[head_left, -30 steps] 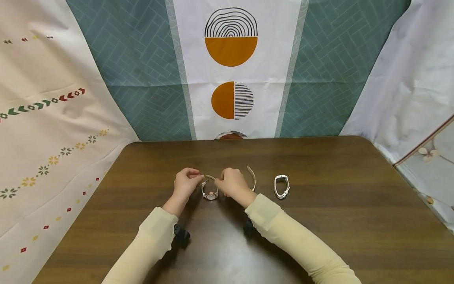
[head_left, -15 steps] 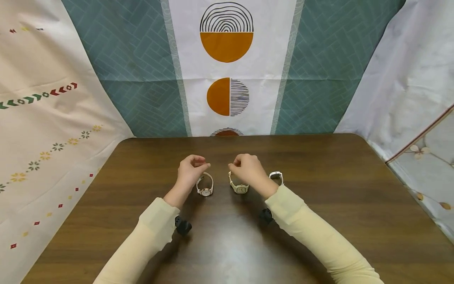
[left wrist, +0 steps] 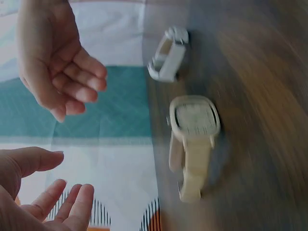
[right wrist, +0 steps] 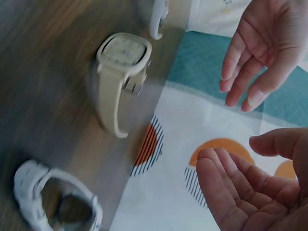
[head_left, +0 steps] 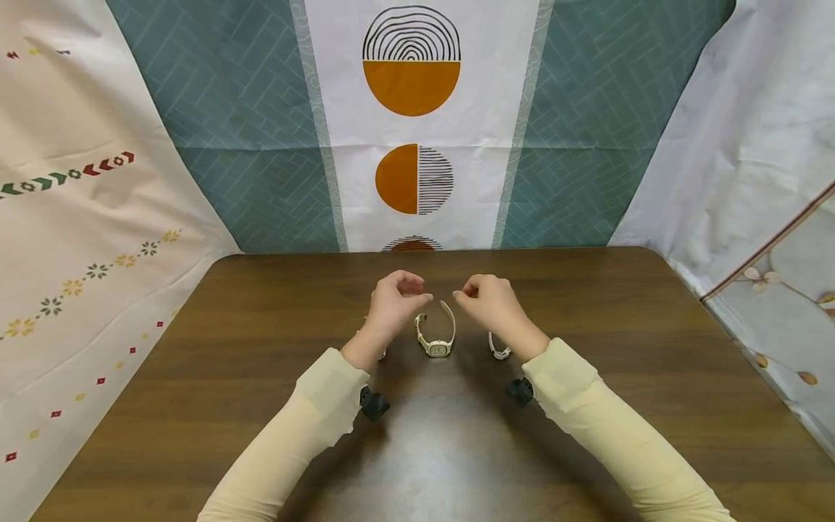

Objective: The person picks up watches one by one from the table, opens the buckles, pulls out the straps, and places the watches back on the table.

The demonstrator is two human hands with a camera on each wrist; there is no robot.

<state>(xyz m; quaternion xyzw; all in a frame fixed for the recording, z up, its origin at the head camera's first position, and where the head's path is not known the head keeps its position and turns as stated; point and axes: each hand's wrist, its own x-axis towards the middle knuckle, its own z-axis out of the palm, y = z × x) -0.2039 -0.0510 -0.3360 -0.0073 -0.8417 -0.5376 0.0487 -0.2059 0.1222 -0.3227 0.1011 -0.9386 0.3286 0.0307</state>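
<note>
A beige watch point(head_left: 438, 349) stands on its edge in the middle, strap unfastened, the ends curving toward the back. My left hand point(head_left: 393, 308) hovers to its upper left and my right hand point(head_left: 493, 304) to its upper right. Both have loosely bent fingers, apart from the watch, holding nothing. In the left wrist view the beige watch's square dial point(left wrist: 195, 118) faces up beside the hand. A white watch point(head_left: 500, 354) is partly hidden behind my right wrist; its buckled loop point(right wrist: 31, 187) shows in the right wrist view. My left wrist mostly covers a third watch point(head_left: 383, 355).
All three watches stand in a row on a brown wooden table point(head_left: 587, 304). A patterned cloth point(head_left: 417, 181) hangs behind the table's back edge. Dark wrist cameras point(head_left: 373, 403) hang beneath both sleeves.
My left hand has moved right, from the rose-gold watch to above the beige one. My right hand has come away from the beige watch's strap toward the right. The head view has shifted slightly.
</note>
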